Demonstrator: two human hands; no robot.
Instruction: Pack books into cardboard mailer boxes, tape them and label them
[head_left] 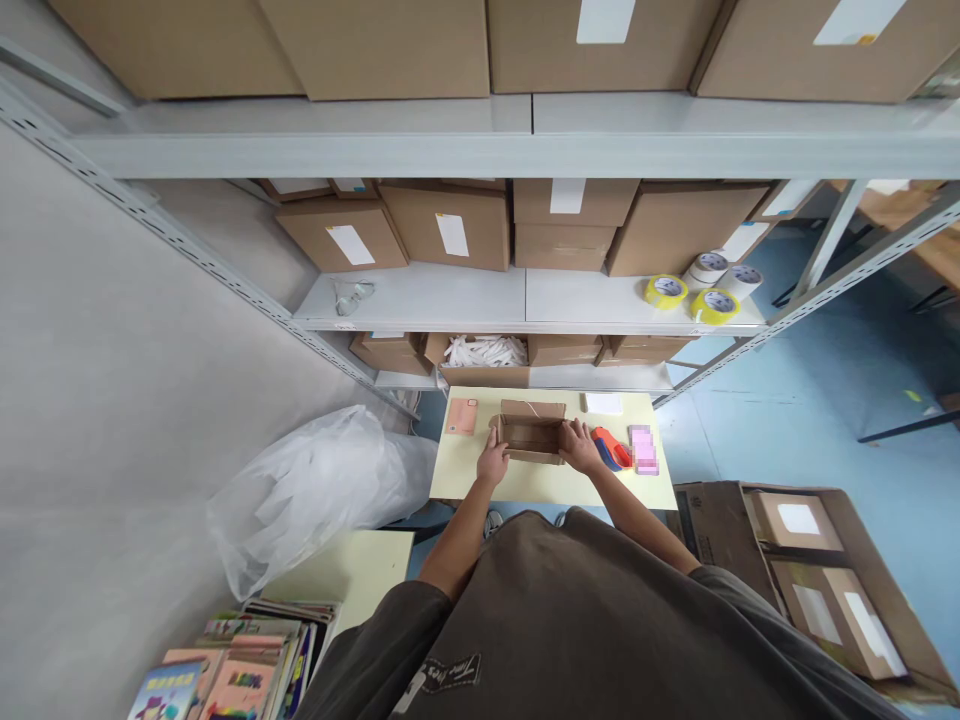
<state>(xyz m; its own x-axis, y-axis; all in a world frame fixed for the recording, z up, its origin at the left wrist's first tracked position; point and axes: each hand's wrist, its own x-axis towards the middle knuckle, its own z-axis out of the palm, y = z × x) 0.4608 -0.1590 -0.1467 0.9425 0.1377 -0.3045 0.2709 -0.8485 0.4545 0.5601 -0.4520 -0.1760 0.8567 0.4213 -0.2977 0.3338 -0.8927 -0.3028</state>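
Observation:
A small open cardboard box (534, 457) sits on the pale yellow table (517, 488), its top facing up and a flap raised at the back. The inside shows bare brown cardboard. My left hand (493, 461) grips the box's left end, fingers bent over the edge. At the opposite end my right hand (579, 447) holds the right edge the same way. Just right of that hand lies an orange and blue tape dispenser (611, 449), with a blurred pink item (643, 451) beside it. A salmon-coloured booklet (461, 416) lies left of the box.
A white pad (602, 403) lies at the table's back edge. Beyond stands a grey shelf (450, 295) with cartons, glasses (352, 296) and tape rolls (714, 306). A plastic bag (322, 490) bulges at left, above stacked books (240, 665). A large carton (840, 590) stands at right.

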